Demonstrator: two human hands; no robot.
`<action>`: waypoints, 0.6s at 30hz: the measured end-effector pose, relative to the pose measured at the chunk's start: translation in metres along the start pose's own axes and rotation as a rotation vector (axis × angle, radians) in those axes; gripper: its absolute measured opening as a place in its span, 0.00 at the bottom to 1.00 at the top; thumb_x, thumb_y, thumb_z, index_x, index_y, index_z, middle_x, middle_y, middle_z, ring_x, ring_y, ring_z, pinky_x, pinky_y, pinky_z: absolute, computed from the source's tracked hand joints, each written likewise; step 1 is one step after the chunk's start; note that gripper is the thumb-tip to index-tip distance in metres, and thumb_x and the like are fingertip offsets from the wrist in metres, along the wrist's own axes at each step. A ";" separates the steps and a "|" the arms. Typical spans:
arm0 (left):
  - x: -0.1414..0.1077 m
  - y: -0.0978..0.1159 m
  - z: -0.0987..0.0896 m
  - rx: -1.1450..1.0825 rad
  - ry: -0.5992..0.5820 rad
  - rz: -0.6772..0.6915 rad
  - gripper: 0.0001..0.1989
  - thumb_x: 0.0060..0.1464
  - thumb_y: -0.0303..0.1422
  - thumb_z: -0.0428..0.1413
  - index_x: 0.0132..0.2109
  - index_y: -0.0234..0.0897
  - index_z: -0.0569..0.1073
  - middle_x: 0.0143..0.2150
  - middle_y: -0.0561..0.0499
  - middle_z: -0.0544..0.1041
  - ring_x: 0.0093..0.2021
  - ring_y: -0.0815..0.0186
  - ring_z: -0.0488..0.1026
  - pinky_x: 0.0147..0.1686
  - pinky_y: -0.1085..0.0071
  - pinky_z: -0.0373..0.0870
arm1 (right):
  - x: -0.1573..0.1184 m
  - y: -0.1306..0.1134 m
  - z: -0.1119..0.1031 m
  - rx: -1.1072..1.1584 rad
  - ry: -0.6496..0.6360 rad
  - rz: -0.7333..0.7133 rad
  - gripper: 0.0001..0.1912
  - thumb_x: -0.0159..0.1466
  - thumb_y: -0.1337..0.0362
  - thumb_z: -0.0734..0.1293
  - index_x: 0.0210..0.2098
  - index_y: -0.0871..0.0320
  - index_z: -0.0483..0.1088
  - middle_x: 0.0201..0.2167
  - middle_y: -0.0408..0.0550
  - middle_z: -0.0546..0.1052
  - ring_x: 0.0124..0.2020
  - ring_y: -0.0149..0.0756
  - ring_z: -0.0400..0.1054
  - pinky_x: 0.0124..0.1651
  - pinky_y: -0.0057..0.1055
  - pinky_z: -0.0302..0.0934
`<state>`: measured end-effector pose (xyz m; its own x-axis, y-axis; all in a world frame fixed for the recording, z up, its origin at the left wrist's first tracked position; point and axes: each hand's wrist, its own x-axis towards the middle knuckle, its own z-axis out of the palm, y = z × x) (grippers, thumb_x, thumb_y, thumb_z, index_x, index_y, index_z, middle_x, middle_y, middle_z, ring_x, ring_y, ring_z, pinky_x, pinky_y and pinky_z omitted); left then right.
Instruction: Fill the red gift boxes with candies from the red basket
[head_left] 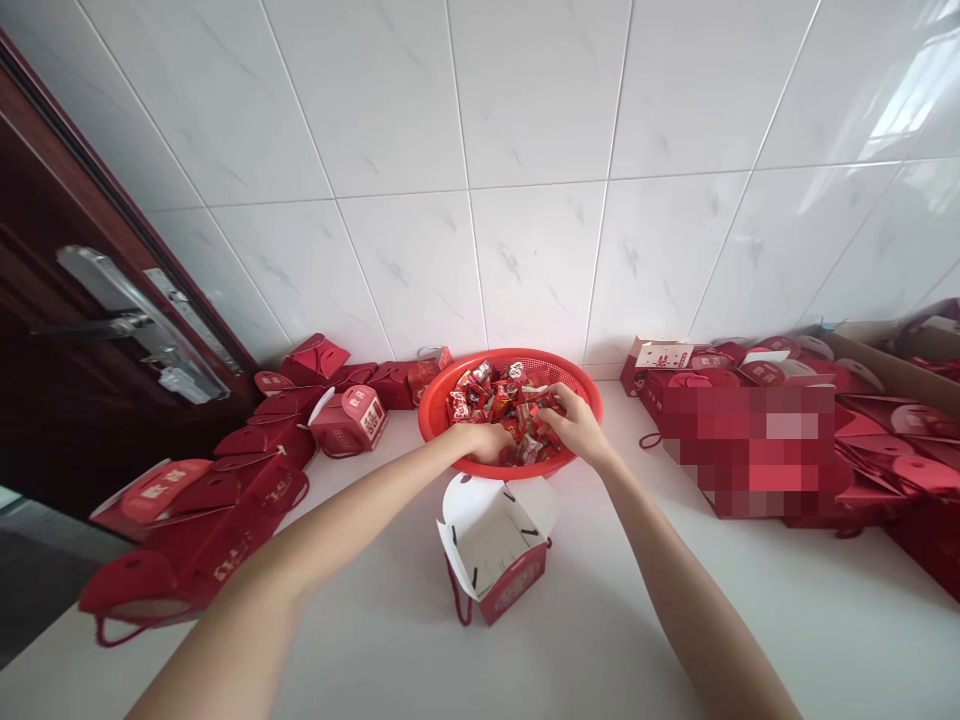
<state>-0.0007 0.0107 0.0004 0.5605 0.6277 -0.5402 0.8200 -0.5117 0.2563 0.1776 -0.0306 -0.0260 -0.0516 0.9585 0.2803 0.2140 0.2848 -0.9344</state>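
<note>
A red plastic basket with a perforated wall holds many wrapped candies, mostly red. My left hand reaches in over the near rim, its fingertips buried among the candies and hidden. At the basket's right side, my right hand has thumb and fingers curled round a red wrapped candy. Just in front of the basket stands a red gift box, white inside, its top flaps spread. No candy shows inside it, and a red cord handle hangs at its left.
Closed red gift boxes stand in rows on the left, with a single box beside them. More red boxes crowd the right, partly pixelated. Behind the white table rises a tiled wall. A dark door is at left.
</note>
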 end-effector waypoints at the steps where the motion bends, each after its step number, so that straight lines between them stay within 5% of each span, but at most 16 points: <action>1: 0.000 -0.002 0.001 -0.007 0.003 0.016 0.19 0.39 0.20 0.56 0.40 0.37 0.81 0.36 0.46 0.80 0.34 0.57 0.73 0.36 0.64 0.71 | 0.000 0.001 0.000 -0.017 0.012 -0.015 0.11 0.56 0.59 0.64 0.27 0.52 0.55 0.23 0.36 0.63 0.23 0.34 0.63 0.27 0.30 0.57; 8: 0.003 -0.021 0.001 -0.222 -0.028 0.053 0.11 0.38 0.24 0.56 0.33 0.38 0.77 0.26 0.53 0.77 0.24 0.63 0.70 0.24 0.71 0.64 | 0.002 0.007 0.000 -0.064 0.003 -0.049 0.12 0.58 0.56 0.65 0.26 0.52 0.56 0.22 0.37 0.64 0.25 0.34 0.61 0.29 0.31 0.55; 11: 0.003 -0.031 -0.005 -0.356 0.078 0.071 0.02 0.40 0.29 0.58 0.26 0.38 0.72 0.23 0.54 0.73 0.25 0.64 0.70 0.25 0.72 0.63 | 0.001 0.006 0.000 -0.048 0.006 -0.045 0.14 0.58 0.55 0.65 0.26 0.52 0.55 0.22 0.38 0.65 0.25 0.33 0.60 0.28 0.30 0.54; 18: -0.006 -0.048 -0.018 -0.704 0.337 0.138 0.10 0.43 0.39 0.61 0.26 0.37 0.71 0.27 0.54 0.74 0.32 0.64 0.72 0.34 0.70 0.69 | 0.003 0.006 -0.001 -0.108 0.040 -0.093 0.13 0.59 0.55 0.64 0.25 0.53 0.58 0.22 0.39 0.66 0.24 0.33 0.58 0.28 0.31 0.53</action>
<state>-0.0409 0.0418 0.0057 0.5749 0.7871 -0.2233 0.5575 -0.1770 0.8111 0.1798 -0.0258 -0.0308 -0.0372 0.9263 0.3748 0.3142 0.3669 -0.8756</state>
